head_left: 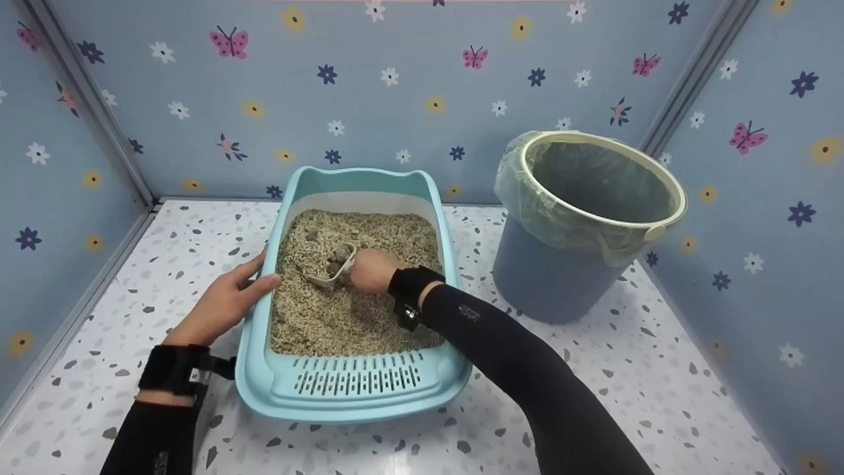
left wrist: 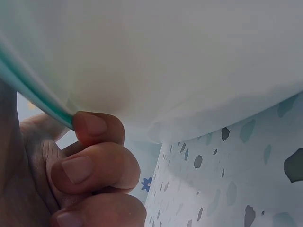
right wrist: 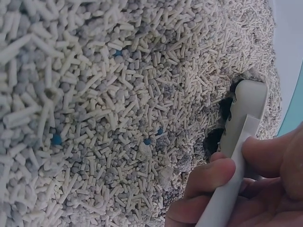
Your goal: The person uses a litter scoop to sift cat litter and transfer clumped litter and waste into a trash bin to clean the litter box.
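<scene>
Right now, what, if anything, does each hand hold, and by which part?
The right hand grips the litter scoop by its handle; the left hand holds the light-blue litter box by its left rim.

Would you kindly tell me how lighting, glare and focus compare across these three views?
Head: evenly bright, a pale glare patch on the speckled floor at the bottom edge, litter looking warm tan; left wrist: dimmer, the left hand shaded, the litter box hazy and low in contrast; right wrist: litter paler and greyer, the scoop fairly clear, nearest pellets seemingly softer.
</scene>
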`<state>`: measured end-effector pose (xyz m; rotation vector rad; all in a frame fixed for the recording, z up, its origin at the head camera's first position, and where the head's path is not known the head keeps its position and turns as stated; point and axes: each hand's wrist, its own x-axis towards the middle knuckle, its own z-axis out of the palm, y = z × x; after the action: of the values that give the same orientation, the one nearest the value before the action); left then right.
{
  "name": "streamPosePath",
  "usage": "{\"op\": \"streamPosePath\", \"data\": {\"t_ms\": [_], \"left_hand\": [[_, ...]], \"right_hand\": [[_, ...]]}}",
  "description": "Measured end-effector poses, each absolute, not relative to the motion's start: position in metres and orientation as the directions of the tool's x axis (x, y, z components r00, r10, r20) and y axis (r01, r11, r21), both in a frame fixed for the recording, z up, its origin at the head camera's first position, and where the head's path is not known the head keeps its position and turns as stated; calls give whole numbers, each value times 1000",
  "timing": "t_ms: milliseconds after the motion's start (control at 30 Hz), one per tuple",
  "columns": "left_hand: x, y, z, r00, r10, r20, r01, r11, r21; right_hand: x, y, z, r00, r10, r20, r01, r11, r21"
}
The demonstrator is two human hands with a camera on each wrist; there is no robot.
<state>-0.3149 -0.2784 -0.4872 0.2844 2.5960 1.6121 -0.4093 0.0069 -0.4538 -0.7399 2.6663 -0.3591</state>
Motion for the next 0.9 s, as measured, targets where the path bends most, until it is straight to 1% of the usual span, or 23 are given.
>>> {"op": "streamPosePath", "data": {"t_ms": [100,167,367,500,667,900], "left_hand": [[-316,-279,-488,-980,199,29,113,429,896],[-316,-279,-488,-980,198,24,108,428,897],[-315,-279,-489,-983,183,22,101,431,897],[-314,-280,-490,-985,172,29,102,434,895],[-316,-280,-490,-985,171,30,103,439,893],[-316,-281,-489,-986,166,29,101,442,891]], "right_hand": [[-410,7,-455,-823,-502,-265,-390,839,-380],[-410,6,-455,-828,-494,-268,-376,841,-389],[-412,6,-456,-818,-516,-256,-422,839,-342],[-411,6,-456,-814,-526,-247,-436,834,-338],[-412,6,-456,-824,-511,-246,-404,834,-376],[-413,4,-458,-851,-461,-250,-322,835,-447]]}}
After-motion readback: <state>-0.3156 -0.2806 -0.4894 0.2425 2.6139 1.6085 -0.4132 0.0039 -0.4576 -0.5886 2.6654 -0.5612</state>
